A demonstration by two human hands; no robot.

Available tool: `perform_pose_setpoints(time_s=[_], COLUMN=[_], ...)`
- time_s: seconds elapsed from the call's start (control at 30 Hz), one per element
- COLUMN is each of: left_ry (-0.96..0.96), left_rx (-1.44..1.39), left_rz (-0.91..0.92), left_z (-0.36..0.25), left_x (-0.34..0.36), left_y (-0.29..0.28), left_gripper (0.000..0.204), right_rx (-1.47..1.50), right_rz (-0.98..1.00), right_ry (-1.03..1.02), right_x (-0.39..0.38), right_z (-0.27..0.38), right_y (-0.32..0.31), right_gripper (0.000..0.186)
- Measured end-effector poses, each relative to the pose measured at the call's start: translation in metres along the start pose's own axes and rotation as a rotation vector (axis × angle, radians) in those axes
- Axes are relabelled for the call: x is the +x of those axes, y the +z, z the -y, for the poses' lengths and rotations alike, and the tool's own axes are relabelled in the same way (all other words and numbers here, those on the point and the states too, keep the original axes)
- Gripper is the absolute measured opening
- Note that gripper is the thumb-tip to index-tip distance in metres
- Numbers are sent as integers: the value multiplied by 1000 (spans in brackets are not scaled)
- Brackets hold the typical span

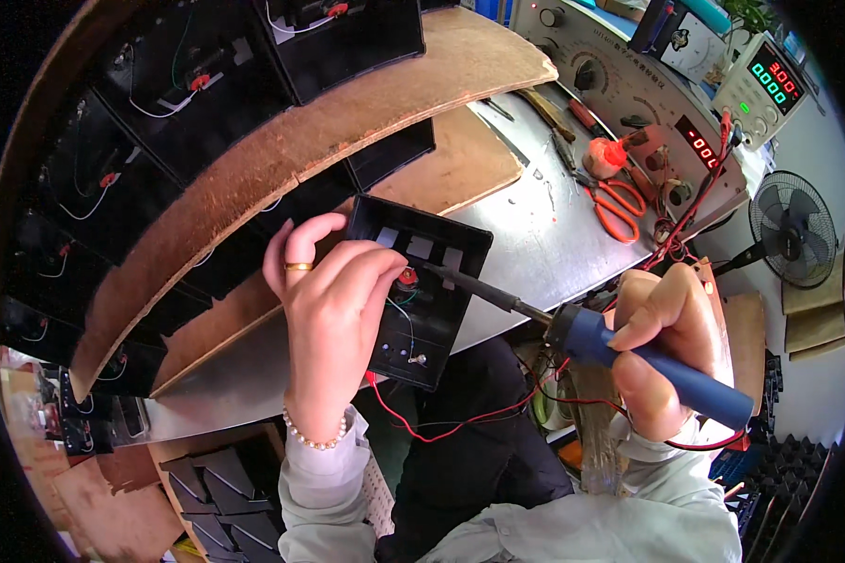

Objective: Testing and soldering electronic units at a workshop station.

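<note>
A black open box (444, 340) with wires and pale pads inside rests tilted near the bench's front edge. My left hand (333, 296) reaches over its left side, thumb and fingertips pinched beside a small red part (407, 278); what they hold, if anything, is hidden. My right hand (667, 324) is wrapped round the blue handle of a soldering iron (587, 338). The iron's tip points into the box, close to the left fingertips; whether it touches the red part cannot be made out. A white wire (406, 324) runs down inside the box.
Curved wooden shelves (319, 131) at left carry several similar black boxes (347, 47). Orange-handled scissors (620, 211), a red-capped bottle (606, 158) and hand tools lie on the metal bench (526, 272). Behind stand a test instrument (620, 84), a lit power supply (760, 89) and a fan (793, 230). Red leads (432, 439) hang below.
</note>
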State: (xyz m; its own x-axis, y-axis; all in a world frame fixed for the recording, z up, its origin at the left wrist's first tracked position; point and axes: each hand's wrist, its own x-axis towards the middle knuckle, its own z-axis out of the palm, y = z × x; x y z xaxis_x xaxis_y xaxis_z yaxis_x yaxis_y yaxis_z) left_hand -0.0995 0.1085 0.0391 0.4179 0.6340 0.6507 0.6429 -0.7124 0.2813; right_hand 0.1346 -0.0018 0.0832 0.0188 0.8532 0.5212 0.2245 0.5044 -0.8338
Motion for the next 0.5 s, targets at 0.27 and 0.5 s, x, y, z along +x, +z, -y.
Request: perform_pose_setpoints(time_s=[0.27,0.5], left_ry=[15,24], left_rx=[-27,-56], left_rz=[27,25], left_z=[3,6], left_x=[3,1], left_y=[-1,0], left_gripper=[11,14], right_rx=[-79,-148], right_rz=[75,116], right_ry=[-147,-184], right_x=[9,11], right_z=[-6,-2], right_y=[5,4], right_gripper=[19,22])
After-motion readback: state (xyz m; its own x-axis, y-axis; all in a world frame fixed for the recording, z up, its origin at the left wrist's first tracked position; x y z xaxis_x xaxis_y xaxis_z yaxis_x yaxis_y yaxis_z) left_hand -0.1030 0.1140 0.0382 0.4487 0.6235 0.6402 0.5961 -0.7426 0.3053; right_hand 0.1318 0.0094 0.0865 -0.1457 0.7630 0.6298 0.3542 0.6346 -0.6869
